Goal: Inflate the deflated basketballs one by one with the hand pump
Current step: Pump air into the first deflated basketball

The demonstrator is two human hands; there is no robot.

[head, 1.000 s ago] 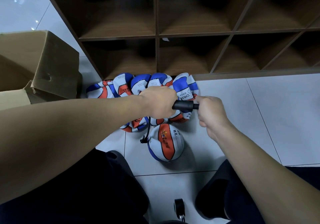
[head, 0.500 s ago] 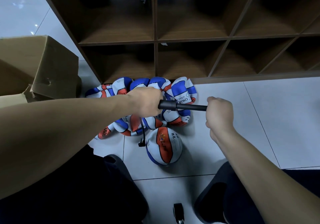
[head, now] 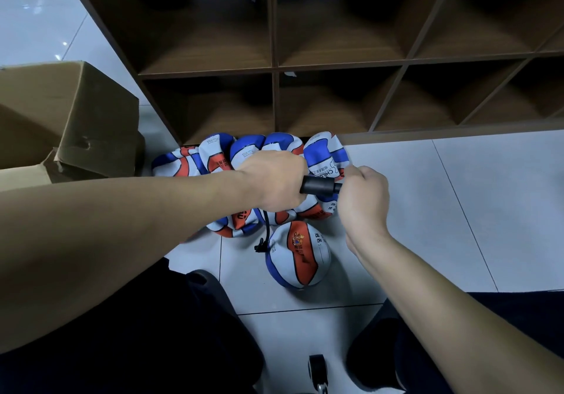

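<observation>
A black hand pump (head: 319,186) is held level above the floor. My left hand (head: 274,184) grips its barrel and my right hand (head: 363,201) grips its handle, pushed in close against the barrel. A thin black hose (head: 265,235) hangs from the pump down to a rounded blue, white and orange basketball (head: 300,259) on the tiles. Behind my hands lies a row of several flattened basketballs (head: 323,155) in the same colours, partly hidden by my hands.
A brown wooden cubby shelf (head: 274,67) stands right behind the balls. An open cardboard box (head: 76,119) sits at the left. My dark-trousered legs flank the ball, and a chair caster (head: 317,369) shows at the bottom edge.
My right hand pulled the handle out to the right half a second ago, baring the rod, and has now pushed it back in against the barrel. The inflating ball stays in place.
</observation>
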